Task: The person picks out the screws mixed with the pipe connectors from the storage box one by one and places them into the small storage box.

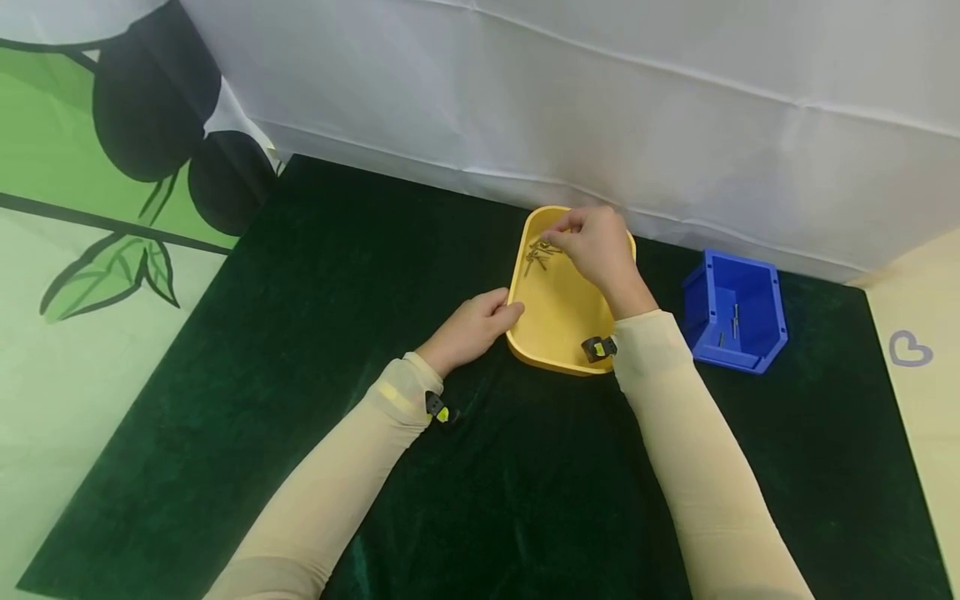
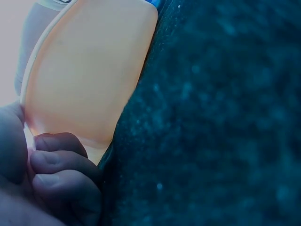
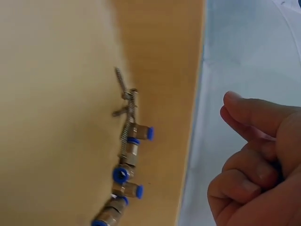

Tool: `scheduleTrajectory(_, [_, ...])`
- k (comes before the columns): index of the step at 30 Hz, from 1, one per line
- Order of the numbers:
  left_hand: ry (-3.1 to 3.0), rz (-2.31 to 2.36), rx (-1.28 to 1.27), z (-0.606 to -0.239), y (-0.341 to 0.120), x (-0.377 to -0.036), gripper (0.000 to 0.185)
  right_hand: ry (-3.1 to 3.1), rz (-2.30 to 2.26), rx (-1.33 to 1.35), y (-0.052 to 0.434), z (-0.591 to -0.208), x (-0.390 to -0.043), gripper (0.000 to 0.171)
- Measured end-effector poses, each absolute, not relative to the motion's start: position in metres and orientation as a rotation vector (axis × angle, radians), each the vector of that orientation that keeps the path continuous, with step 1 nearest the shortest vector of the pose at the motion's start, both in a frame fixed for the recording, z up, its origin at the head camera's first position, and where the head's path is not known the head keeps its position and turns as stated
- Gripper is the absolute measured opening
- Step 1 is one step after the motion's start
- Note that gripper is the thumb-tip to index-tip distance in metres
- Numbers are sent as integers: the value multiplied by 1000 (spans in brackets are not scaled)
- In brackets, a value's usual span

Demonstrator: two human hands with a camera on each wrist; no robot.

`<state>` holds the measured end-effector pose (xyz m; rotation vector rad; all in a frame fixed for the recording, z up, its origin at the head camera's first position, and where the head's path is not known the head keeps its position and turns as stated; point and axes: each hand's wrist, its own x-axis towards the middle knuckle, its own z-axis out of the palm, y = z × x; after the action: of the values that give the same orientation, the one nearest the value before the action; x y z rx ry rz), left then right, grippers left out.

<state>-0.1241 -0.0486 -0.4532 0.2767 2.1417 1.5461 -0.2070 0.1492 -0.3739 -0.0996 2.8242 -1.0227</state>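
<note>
My left hand (image 1: 474, 327) grips the left rim of a shallow yellow tray (image 1: 557, 325), thumb over the edge and fingers curled beneath. Over the tray's far part is my right hand (image 1: 600, 246), its thumb and index fingertips together close above a small heap of screws (image 1: 536, 257). In the right wrist view, nothing shows between the fingertips of the right hand (image 3: 256, 155), and the other fingers are curled. That view shows the screws (image 3: 128, 101) beside several metal fittings with blue rings (image 3: 121, 175), lying along the tray's side.
To the right of the tray stands a blue bin (image 1: 772, 287) with a few screws (image 1: 735, 321) inside. Both containers are on a dark green cloth (image 1: 360, 275). A white sheet (image 1: 525, 92) hangs close behind them.
</note>
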Motion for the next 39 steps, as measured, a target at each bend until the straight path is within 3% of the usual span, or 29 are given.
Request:
scheduleTrajectory(23, [2123, 1567, 302, -453, -51, -120, 38, 2850, -653, -110, 127, -410, -210, 19])
scheduleTrajectory(39, [2103, 1572, 306, -450, -52, -120, 41, 2851, -593, -57, 127, -418, -213, 26])
